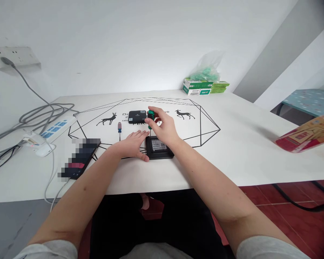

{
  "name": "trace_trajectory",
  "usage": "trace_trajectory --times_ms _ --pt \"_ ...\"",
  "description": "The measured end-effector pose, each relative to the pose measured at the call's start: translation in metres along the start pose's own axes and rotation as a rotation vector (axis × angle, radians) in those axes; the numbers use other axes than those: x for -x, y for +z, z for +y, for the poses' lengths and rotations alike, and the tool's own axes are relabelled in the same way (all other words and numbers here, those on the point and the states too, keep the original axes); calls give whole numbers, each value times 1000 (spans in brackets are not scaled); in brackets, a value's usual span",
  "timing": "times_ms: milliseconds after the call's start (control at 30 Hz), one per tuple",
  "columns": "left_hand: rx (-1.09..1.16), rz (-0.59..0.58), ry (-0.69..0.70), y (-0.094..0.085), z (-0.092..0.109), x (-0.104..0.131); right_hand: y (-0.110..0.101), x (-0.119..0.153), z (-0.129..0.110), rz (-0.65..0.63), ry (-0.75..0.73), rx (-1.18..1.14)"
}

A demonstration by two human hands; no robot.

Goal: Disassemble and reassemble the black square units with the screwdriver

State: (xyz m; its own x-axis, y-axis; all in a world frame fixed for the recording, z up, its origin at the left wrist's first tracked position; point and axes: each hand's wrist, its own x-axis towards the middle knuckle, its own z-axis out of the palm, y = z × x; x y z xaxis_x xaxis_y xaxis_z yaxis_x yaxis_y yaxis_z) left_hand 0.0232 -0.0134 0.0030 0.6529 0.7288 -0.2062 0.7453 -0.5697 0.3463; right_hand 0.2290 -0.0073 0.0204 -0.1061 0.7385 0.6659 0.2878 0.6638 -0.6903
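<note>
At the near side of a white table cover [218,158], just beyond my lap, sits a squarish black box [166,155], its smooth dark rim framing a recessed face and a printed white label [158,145]. My left hand [133,144] lies palm down at the box's left side, its four fingers close together and the thumb spread toward the box's near left corner. My right hand [163,124] arches above the box's far side, thumb and fingers clamped on a green-and-black screwdriver [151,116]. Its thin metal shaft points down at the box's far left corner; whether the tip touches is too small to tell.

My right wrist hides the box's far right corner. Well left of the box, a partly pixelated dark, flat device [79,160] lies at a slant; farther left run a white power strip [54,131] and coiled gray cables [40,114]. Well right of the box is a shiny red-and-gold packet [304,135]. Left of the box and farther back rests a small screwdriver [120,127] with a translucent handle. Behind the box, slightly left, is a rounded black case [136,117], its right edge by my right fingertips. Far behind the box, to the right, green-and-white cartons [197,86] support a crinkled clear bag [208,70] near the wall.
</note>
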Motion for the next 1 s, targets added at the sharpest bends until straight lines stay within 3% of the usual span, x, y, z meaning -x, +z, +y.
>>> trace_trajectory --times_ms 367,600,833,1000 --pt "-28 -13 24 -1 -4 0 -1 -2 2 2 -135 19" --pt "-38 -32 8 -3 0 0 2 -2 4 9 -111 25" --pt "24 4 11 2 0 0 -8 -7 3 187 -25 20" --pt "146 129 102 8 25 -4 -33 -20 12 324 82 191"
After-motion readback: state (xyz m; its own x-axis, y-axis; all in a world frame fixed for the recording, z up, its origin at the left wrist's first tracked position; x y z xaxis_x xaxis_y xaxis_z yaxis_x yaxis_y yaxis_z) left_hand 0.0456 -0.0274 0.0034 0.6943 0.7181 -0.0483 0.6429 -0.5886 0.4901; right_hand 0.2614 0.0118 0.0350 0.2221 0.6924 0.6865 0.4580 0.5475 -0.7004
